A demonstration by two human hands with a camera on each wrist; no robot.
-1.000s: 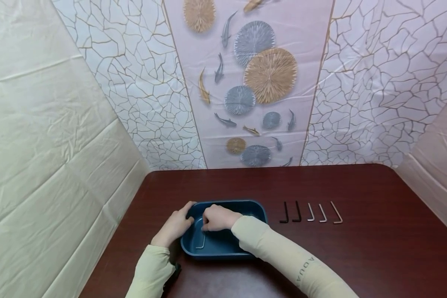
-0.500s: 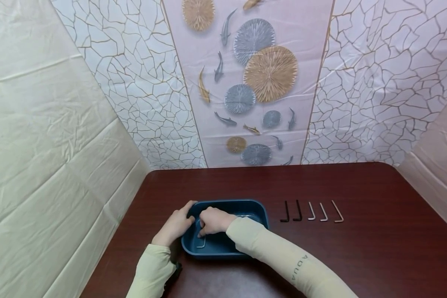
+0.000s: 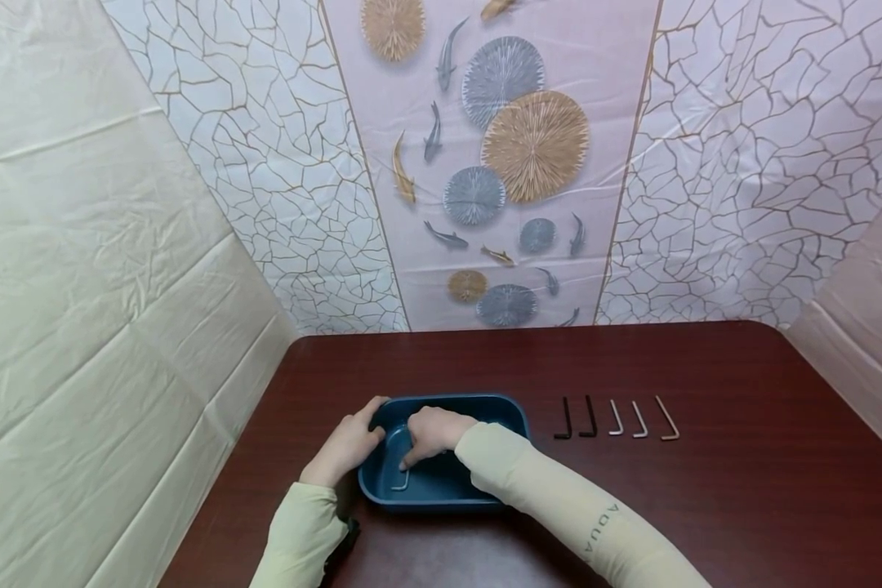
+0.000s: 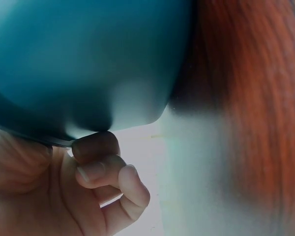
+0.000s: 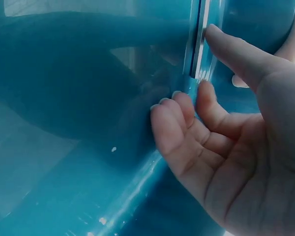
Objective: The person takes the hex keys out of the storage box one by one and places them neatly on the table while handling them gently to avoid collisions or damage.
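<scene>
A blue rectangular tray (image 3: 441, 507) with rounded corners lies on the table. At its left end my left hand (image 3: 343, 445) grips the rim, thumb inside and fingers curled against the outer wall (image 4: 137, 59). My right hand (image 3: 434, 429) is down inside the tray. Below it lies a silver Allen key (image 3: 407, 480), its short arm toward the front. In the right wrist view the extended thumb (image 5: 231, 49) touches the side of the Allen key's long arm (image 5: 200, 44). The other fingers (image 5: 169, 130) are loosely bent near the key's end, with nothing between them.
Right of the tray several Allen keys stand in a row on the dark red table (image 3: 742, 490): two black ones (image 3: 567, 420), two short silver ones (image 3: 616, 418) and a longer one (image 3: 667, 420). A patterned cloth (image 3: 500, 245) hangs behind the table.
My right hand shifted left and toward the front, then back slightly right, and its thumb now reaches down to the Allen key. The key has moved slightly right. My left hand stays put.
</scene>
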